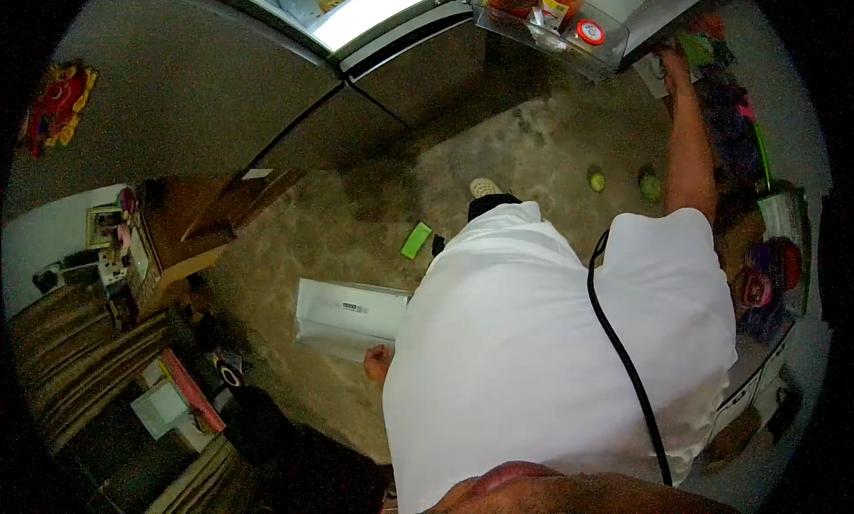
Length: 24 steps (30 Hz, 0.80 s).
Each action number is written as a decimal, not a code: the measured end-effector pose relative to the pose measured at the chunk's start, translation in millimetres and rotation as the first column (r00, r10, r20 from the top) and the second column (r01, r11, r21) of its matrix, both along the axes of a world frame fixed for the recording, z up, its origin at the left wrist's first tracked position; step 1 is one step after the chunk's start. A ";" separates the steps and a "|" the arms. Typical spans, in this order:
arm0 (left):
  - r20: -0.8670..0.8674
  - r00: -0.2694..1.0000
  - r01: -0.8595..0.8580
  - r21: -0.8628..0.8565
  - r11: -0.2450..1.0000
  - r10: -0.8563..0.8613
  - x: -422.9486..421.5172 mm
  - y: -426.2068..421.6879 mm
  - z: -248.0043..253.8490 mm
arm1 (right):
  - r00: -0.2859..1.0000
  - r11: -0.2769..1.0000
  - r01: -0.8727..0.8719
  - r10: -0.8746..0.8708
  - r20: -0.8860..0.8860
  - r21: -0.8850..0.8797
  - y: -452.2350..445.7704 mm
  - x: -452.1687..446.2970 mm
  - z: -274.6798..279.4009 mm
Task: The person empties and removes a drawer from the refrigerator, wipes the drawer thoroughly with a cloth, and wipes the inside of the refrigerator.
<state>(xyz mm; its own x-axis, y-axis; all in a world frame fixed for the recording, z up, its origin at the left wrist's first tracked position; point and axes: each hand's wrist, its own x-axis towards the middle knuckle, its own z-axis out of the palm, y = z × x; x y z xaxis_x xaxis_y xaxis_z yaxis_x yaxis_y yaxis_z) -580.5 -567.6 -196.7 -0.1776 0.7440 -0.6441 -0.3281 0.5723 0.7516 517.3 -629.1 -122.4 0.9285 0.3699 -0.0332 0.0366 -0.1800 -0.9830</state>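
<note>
My left hand (pixel 378 363) is at the near right corner of a white, shallow drawer-like bin (pixel 356 308) with small dark print. Its fingers look curled over the bin's edge, and the bin is low, over the floor. My right arm reaches forward, so my right hand (pixel 674 72) is by the outer end of an open fridge door (pixel 654 25). That hand is dark and small, and I cannot make out its fingers. Jars with red lids, one a small jar (pixel 590 32), stand in the door's clear shelf (pixel 543 38). The lit fridge interior (pixel 382 14) shows at the top.
On the floor lie a bright green block (pixel 415 240), a yellow-green round thing (pixel 597 180) and a darker green one (pixel 650 185). A wooden cabinet (pixel 191 238) stands at the left. Cluttered shelving (pixel 769 274) lines the right side. A black cord (pixel 623 336) hangs over my white shirt.
</note>
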 end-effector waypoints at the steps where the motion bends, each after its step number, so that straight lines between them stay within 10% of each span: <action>1: -0.291 0.956 -0.067 -0.112 0.991 0.032 12.8 -3.0 17.4 | 1.000 1.000 -0.013 0.013 -0.003 0.021 -2.9 2.2 -10.4; 5: -0.272 0.953 0.169 0.096 0.981 -0.137 -27.5 -8.2 -33.7 | 0.999 0.994 -0.043 0.045 -0.013 0.100 -11.3 -3.4 -36.3; 7: 0.522 0.851 0.046 -0.171 0.984 0.051 -48.2 -4.3 -46.8 | 0.998 0.987 -0.065 0.066 -0.002 0.144 -15.9 -7.2 -49.1; 11: 0.815 0.569 0.440 -0.412 0.798 0.107 -64.3 14.5 -62.3 | 0.987 0.955 -0.163 0.160 0.029 0.246 -27.7 -11.5 -88.2; 12: 0.318 0.853 0.458 -0.072 0.886 -0.415 -55.9 0.6 -61.5 | 0.958 0.906 -0.286 0.272 0.088 0.312 -36.4 3.4 -119.6; 13: -0.440 0.737 0.636 0.196 0.746 -0.513 -46.3 -7.8 -58.5 | 0.985 0.949 -0.171 0.167 0.038 0.265 -32.0 -19.4 -101.8; 14: -0.434 0.741 0.634 0.200 0.747 -0.512 -37.1 -6.7 -53.8 | 0.993 0.963 -0.116 0.114 0.024 0.241 -27.1 -45.3 -86.3; 16: -0.095 0.995 -0.056 -0.188 0.981 0.038 -16.9 -2.4 -46.5 | 0.998 0.973 -0.068 0.066 0.016 0.221 -23.6 -80.0 -74.2; 20: -0.159 0.987 0.001 -0.193 0.981 -0.032 -14.6 -4.5 -57.6 | 0.999 0.979 -0.038 0.039 0.002 0.200 -15.1 -168.4 -46.0; 24: -0.500 0.866 -0.212 -0.403 0.890 -0.021 104.4 29.8 90.4 | 0.995 0.978 -0.093 0.100 -0.028 0.188 12.8 -272.2 -30.7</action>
